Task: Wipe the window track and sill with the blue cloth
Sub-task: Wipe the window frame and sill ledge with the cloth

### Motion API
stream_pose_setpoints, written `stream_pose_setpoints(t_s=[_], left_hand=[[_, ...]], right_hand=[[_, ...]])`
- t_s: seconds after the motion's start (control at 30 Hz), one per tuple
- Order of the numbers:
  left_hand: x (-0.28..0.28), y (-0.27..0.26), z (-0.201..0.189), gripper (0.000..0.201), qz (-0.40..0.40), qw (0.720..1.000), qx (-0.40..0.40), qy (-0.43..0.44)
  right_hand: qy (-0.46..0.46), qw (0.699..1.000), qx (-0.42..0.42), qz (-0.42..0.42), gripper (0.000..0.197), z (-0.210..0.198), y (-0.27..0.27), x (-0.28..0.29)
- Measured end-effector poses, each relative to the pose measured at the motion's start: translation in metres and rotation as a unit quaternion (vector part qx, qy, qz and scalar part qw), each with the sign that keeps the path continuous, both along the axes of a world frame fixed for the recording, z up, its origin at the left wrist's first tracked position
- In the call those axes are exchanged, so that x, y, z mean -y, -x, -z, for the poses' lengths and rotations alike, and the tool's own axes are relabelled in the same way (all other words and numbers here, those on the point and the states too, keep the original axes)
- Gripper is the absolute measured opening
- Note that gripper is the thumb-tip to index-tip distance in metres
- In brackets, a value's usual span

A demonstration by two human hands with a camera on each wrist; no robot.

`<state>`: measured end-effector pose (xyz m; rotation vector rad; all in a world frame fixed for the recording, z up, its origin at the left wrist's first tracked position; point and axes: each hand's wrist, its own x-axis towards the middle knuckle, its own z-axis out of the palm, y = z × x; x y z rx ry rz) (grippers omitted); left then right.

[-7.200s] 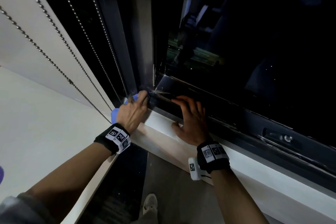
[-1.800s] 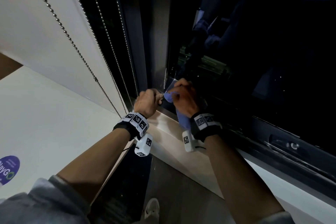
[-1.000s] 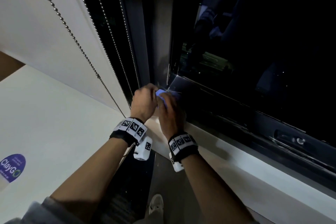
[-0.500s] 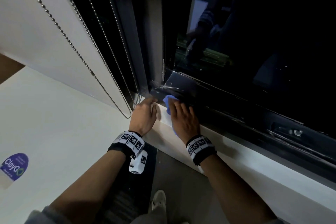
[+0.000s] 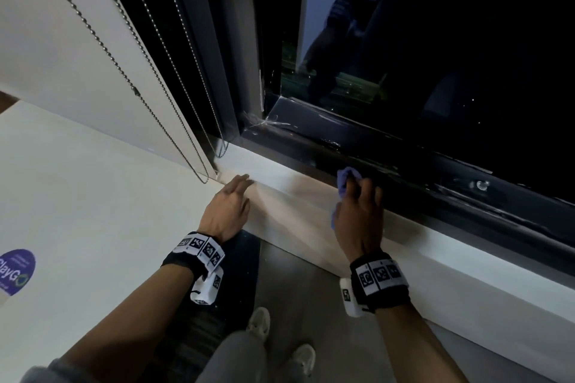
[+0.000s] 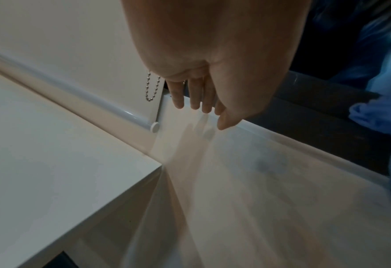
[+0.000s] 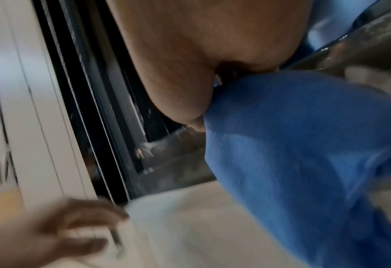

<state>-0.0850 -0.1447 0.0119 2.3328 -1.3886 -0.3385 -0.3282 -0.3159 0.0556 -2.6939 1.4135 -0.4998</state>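
Observation:
My right hand [image 5: 357, 208] grips the bunched blue cloth [image 5: 346, 179] and presses it against the dark window track [image 5: 435, 186] where it meets the white sill [image 5: 292, 196]. In the right wrist view the blue cloth [image 7: 293, 154] fills the lower right under my palm. My left hand [image 5: 230, 205] lies with straight fingers on the sill's left end, near the corner; the left wrist view shows its fingers [image 6: 197, 96] extended above the sill [image 6: 258, 172], holding nothing. The cloth [image 6: 378, 116] shows at that view's right edge.
Bead chains [image 5: 130, 84] of a white roller blind [image 5: 62, 40] hang at the left, ending by the sill corner. A white desk [image 5: 77, 211] with a purple sticker [image 5: 15, 270] adjoins the sill. A dark glass pane [image 5: 435, 40] rises above the track. My feet [image 5: 258, 320] stand below.
My right hand has slid the cloth rightward along the track, away from the corner. My left hand stayed near the corner and flattened on the sill.

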Motion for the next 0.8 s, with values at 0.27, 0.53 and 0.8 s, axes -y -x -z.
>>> stream_pose_setpoints(t_s=[0.27, 0.53, 0.8], left_hand=[[-0.031, -0.03, -0.009, 0.04, -0.029, 0.999, -0.027, 0.015], [-0.037, -0.061, -0.007, 0.035, -0.051, 0.998, -0.025, -0.002], [-0.011, -0.051, -0.003, 0.036, 0.022, 0.999, -0.034, 0.028]], right_hand=[[0.045, 0.987, 0.104, -0.112, 0.035, -0.043, -0.141, -0.051], [0.015, 0.966, -0.15, -0.211, 0.081, 0.057, -0.231, -0.069], [0.002, 0.978, -0.096, -0.184, 0.08, 0.068, -0.152, -0.046]])
